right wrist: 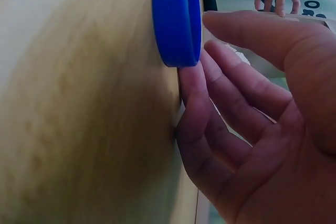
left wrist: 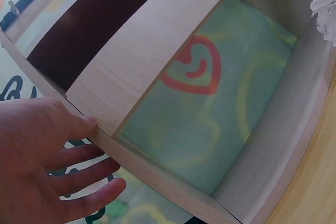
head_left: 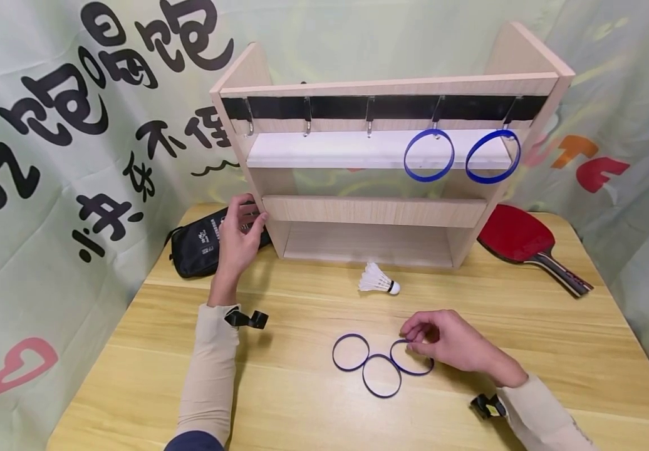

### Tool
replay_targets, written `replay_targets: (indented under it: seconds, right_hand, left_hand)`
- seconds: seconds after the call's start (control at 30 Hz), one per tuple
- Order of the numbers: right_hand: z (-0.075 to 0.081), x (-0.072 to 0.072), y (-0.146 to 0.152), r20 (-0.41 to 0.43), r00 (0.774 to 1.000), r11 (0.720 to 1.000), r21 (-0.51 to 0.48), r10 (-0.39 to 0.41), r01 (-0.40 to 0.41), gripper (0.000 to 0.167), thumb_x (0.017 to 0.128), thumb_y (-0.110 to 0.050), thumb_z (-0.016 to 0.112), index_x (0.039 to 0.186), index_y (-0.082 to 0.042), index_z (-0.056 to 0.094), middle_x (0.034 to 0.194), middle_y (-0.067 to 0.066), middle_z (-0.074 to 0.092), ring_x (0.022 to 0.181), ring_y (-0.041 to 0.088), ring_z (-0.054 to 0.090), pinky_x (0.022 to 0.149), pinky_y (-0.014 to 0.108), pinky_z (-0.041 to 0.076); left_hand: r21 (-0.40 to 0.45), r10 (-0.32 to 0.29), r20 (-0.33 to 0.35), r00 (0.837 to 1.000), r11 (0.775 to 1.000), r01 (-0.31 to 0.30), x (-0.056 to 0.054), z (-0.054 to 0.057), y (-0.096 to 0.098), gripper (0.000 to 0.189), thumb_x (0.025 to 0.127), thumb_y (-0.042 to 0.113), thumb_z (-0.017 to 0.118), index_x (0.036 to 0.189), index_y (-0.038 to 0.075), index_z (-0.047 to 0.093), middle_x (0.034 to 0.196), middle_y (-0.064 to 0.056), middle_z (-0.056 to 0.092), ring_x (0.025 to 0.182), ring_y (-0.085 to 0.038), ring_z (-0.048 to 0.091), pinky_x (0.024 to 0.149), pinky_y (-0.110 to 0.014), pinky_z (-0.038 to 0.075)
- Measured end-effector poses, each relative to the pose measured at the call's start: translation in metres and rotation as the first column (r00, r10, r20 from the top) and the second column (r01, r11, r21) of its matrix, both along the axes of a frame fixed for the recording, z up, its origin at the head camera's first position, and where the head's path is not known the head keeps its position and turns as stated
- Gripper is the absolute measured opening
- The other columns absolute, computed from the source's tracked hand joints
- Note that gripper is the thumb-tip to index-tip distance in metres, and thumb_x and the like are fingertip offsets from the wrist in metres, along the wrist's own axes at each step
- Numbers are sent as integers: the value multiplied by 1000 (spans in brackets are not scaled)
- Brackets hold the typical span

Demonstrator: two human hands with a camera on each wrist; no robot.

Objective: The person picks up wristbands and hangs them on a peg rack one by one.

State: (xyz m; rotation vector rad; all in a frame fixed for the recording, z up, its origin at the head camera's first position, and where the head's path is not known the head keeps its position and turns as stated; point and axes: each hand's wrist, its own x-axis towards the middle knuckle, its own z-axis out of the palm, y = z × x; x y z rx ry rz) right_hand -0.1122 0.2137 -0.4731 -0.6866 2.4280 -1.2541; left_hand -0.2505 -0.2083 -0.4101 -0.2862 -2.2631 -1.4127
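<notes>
My left hand point(head_left: 238, 238) rests against the left side of a wooden shelf point(head_left: 358, 210), its thumb on the front edge. In the left wrist view the other fingers point(left wrist: 86, 179) stretch out along the outer side. Over the table, my right hand point(head_left: 451, 341) reaches to the right-hand ring point(head_left: 415, 374) of three blue rings. Its thumb and forefinger are right at the rim; in the right wrist view the ring point(right wrist: 173, 19) stands close by the bent fingers point(right wrist: 191, 124). The left ring point(head_left: 334, 354) and front ring point(head_left: 382, 396) lie flat beside it.
Two blue rings point(head_left: 406, 164) point(head_left: 467, 164) hang from the right-hand hooks on the shelf's black strip point(head_left: 338, 108). A shuttlecock point(head_left: 378, 279) lies before the shelf. On the right is a red table tennis bat point(head_left: 519, 235), on the left a black pouch point(head_left: 197, 247).
</notes>
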Motion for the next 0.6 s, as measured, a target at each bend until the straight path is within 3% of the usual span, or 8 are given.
replay_targets:
  seconds: [0.4, 0.6]
  right_hand:
    - [1, -2, 6, -8, 1000, 998, 59, 11, -10, 16, 91, -4, 86, 102, -11, 78, 85, -8, 70, 78, 0, 60, 70, 21, 55]
    - [4, -2, 7, 2, 1000, 998, 60, 12, -12, 9, 91, -6, 87, 96, -10, 80, 81, -8, 69, 74, -1, 58, 67, 20, 53]
  left_hand:
    - [4, -3, -5, 1000, 1000, 3, -1, -2, -1, 38, 106, 11, 71, 142, 6, 59, 129, -25, 75, 112, -45, 75, 78, -14, 52]
    - [5, -2, 0, 1000, 1000, 2, 0, -1, 0, 39, 107, 12, 71, 143, 8, 59, 129, -23, 75, 113, -43, 76, 81, -20, 54]
